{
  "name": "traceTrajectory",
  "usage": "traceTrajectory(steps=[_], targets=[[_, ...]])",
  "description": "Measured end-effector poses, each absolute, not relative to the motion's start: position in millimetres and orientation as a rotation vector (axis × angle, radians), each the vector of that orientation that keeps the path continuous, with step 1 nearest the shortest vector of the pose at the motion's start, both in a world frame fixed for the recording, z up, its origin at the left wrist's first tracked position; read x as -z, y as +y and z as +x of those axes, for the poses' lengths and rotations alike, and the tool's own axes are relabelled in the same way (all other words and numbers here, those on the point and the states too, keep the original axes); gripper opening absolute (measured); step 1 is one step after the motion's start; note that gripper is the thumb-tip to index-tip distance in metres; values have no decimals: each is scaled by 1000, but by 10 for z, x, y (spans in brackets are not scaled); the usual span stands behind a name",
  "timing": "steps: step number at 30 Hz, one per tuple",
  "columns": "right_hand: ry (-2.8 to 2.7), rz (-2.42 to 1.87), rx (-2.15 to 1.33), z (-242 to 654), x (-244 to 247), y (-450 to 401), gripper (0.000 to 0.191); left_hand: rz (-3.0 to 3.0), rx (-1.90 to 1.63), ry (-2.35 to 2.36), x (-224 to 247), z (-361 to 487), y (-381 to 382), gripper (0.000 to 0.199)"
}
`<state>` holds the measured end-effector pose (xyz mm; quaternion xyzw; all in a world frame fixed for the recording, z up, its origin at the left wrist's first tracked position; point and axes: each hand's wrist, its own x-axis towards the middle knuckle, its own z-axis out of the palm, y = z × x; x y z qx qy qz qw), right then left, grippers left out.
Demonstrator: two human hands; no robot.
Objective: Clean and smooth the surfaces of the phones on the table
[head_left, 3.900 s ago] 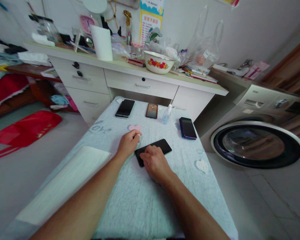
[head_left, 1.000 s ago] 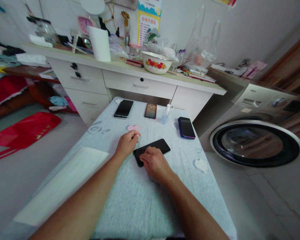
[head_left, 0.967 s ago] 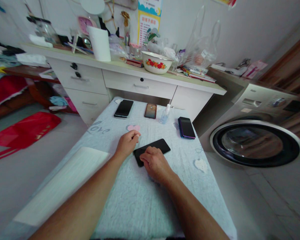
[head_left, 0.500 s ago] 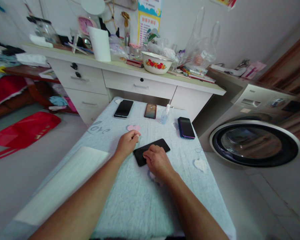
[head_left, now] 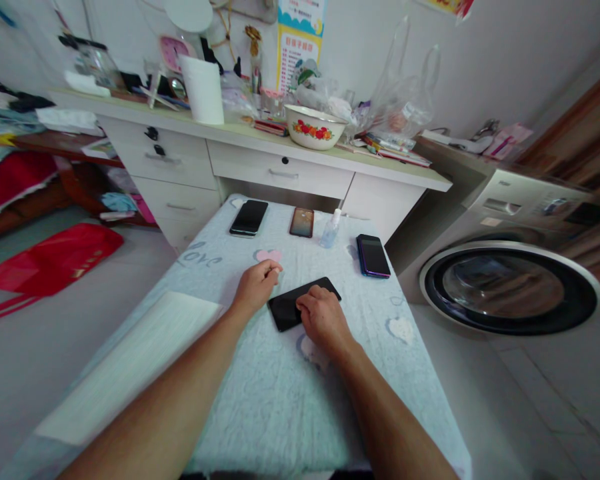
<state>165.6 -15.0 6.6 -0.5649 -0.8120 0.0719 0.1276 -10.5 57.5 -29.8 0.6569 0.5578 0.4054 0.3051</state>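
Cloth-covered surface (head_left: 275, 400). Black phone (head_left: 283, 311) flat, aslant mid-surface. Right hand (head_left: 325, 318) over it, fingers bunched together; can't tell if pinching anything. Left hand (head_left: 256, 285) just beside phone's left end, fingers curled, contents hidden. Unbraced phone might skid if pushed sideways.

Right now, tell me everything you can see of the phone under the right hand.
The phone is a slim black slab with rounded corners and a smooth, dark, glass-like face turned up, no lit display showing. It lies flat and aslant on the pale blue cloth, its right end farther from the person. The right hand covers part of it, fingers bent over its middle; how firmly they press cannot be told.
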Motion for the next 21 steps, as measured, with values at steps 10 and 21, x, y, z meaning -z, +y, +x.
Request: traceTrajectory(steps=[10,21], targets=[[-2368,-1595,-243,1667,-56,-148,20,1769,-1095,1471,335,-112,604,25],[-2528,-1567,-76,1609,-39,-195,19,1787,-1093,1490,342,-112,614,26]])
